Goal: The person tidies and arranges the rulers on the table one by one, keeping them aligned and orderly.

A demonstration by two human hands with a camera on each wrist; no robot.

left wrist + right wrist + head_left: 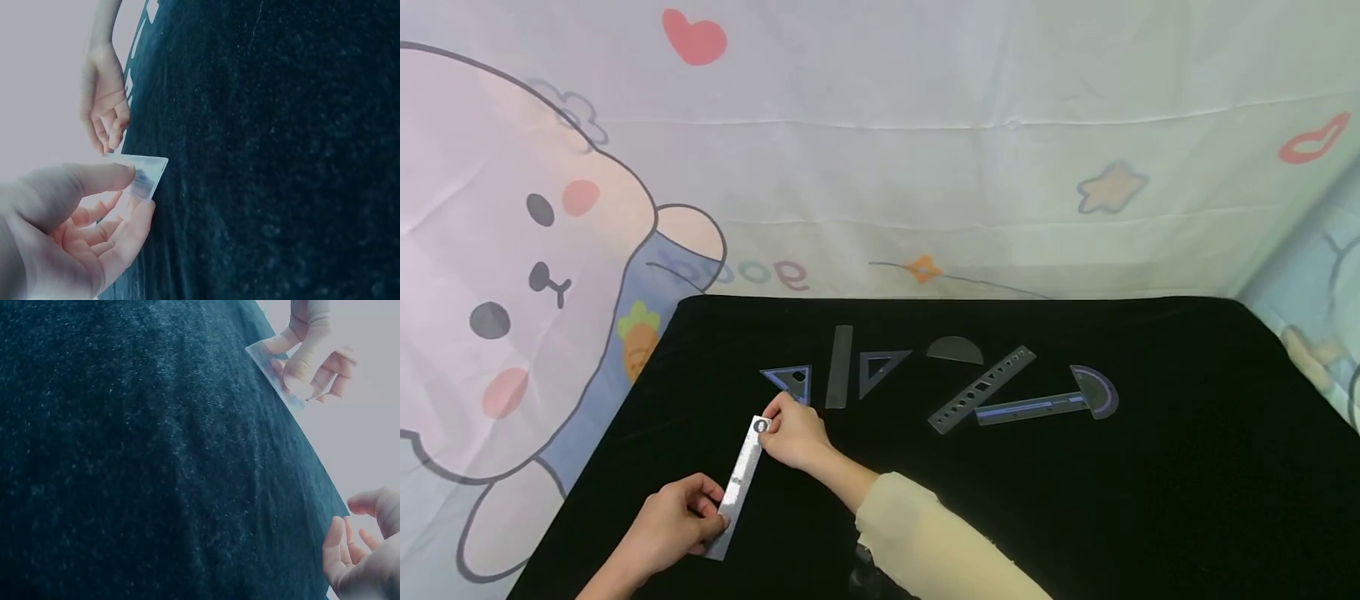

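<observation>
Jointly, the left hand and right hand pinch opposite ends of a clear ruler slanting between them. Probably light, stiff and slick, it is best held by its edges. Just beyond the right hand, a triangle lies on the counter.

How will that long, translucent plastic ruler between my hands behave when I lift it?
The long, translucent plastic ruler is probably fairly stiff: it runs straight between your left hand and right hand. It's likely light, being so thin. Its shiny face may feel slippery.
</observation>
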